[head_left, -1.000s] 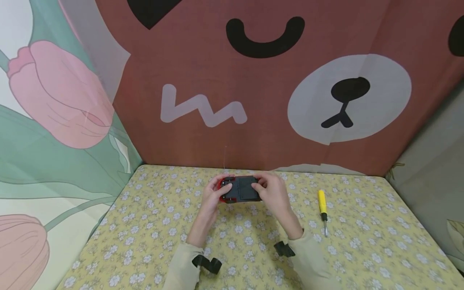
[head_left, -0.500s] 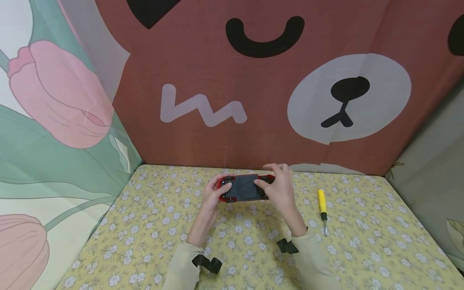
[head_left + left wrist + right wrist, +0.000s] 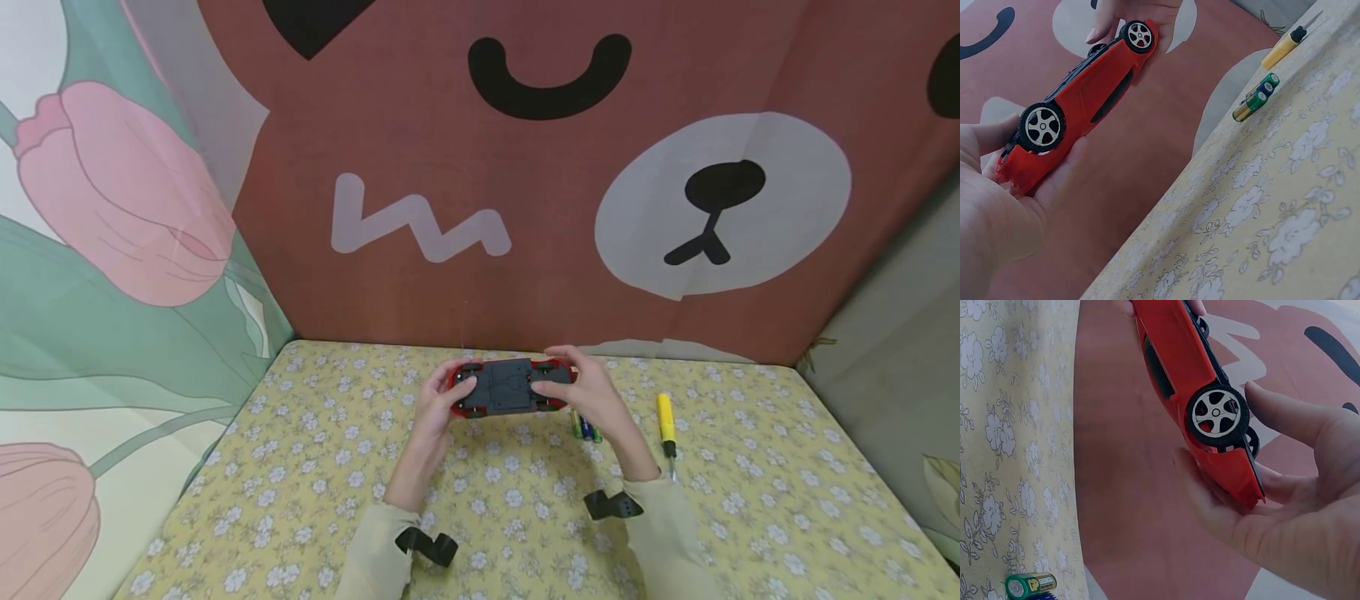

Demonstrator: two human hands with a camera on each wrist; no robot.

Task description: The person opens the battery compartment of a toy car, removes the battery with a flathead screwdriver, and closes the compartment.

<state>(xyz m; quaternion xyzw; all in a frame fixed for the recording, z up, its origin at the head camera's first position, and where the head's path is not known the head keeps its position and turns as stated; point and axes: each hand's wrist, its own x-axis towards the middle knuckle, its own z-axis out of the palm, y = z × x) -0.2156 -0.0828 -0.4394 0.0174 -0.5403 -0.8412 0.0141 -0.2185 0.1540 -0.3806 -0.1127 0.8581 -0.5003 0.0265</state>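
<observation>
A red toy car is held upside down above the table, its dark grey underside facing up in the head view. My left hand grips one end, thumb over the underside and fingers beneath the body. At the other end my right hand grips it the same way, its thumb near the axle. Both wrist views show the car's red side and silver-spoked wheels. Near my right hand, several green and blue batteries lie together on the table.
A screwdriver with a yellow handle lies to the right of my right hand. The flowered yellow cloth covers the table. Behind its far edge hangs a brown bear-print curtain.
My right hand has slid right along the car, from its middle panel to its end, uncovering more of the underside. The batteries beside that hand now show in the head view.
</observation>
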